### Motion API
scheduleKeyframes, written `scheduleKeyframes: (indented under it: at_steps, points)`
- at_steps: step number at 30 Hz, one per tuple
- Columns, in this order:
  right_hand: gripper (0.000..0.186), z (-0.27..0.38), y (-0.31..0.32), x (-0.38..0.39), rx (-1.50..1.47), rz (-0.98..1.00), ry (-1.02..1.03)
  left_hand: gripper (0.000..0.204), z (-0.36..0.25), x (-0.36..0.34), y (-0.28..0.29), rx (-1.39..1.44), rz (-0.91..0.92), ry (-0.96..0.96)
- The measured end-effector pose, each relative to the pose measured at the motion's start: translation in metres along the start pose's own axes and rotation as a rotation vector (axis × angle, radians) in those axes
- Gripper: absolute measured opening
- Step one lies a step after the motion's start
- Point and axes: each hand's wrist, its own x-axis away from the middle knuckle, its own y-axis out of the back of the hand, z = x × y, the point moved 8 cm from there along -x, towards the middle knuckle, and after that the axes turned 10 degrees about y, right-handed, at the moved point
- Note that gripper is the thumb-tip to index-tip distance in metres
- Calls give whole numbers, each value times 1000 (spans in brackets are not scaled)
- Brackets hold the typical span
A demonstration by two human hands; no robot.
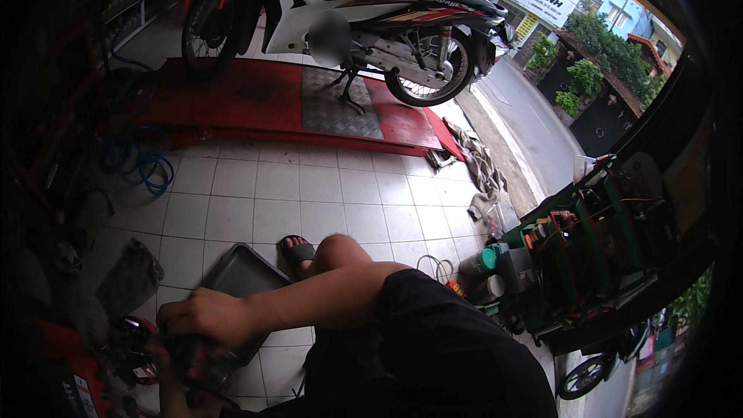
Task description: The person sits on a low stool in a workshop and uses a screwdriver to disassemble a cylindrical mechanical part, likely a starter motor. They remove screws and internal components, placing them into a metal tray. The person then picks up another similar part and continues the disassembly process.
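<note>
My right forearm reaches across to the lower left, and my right hand (207,316) is closed, fingers curled downward over a dark object (188,356) with a reddish patch. Just below it, my left hand (167,378) is in deep shadow and seems closed against the same object, whose kind I cannot make out. A dark grey shallow tray (246,257) lies on the floor under and beyond my right hand. Left of my hands sits a red and black item (139,344), partly hidden in shadow.
Beyond, a motorbike (371,31) stands on a red lift platform (240,101). A blue hose (139,166) coils at left near a grey cloth (131,275). A green tool rack (573,240) with cans stands at right. My sandalled foot (298,251) is beside the tray.
</note>
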Motion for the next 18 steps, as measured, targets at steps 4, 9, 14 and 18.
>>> scheduleKeyframes:
  at_steps: [4, 9, 14, 18]
  points:
    - [48, -5, -10, 2, 36, -67, 16, 77, 60, -9, 59, 109, -56, -3]
    - [55, -7, -11, 8, 87, 64, -36, 74, 27, -1, 22, 28, -65, 19]
    - [64, -8, -14, -3, 64, 77, 73, 82, 12, 5, 18, 134, -91, 48]
    - [66, -7, -15, 2, 75, 78, 104, 82, -2, 4, -5, 182, 27, 112]
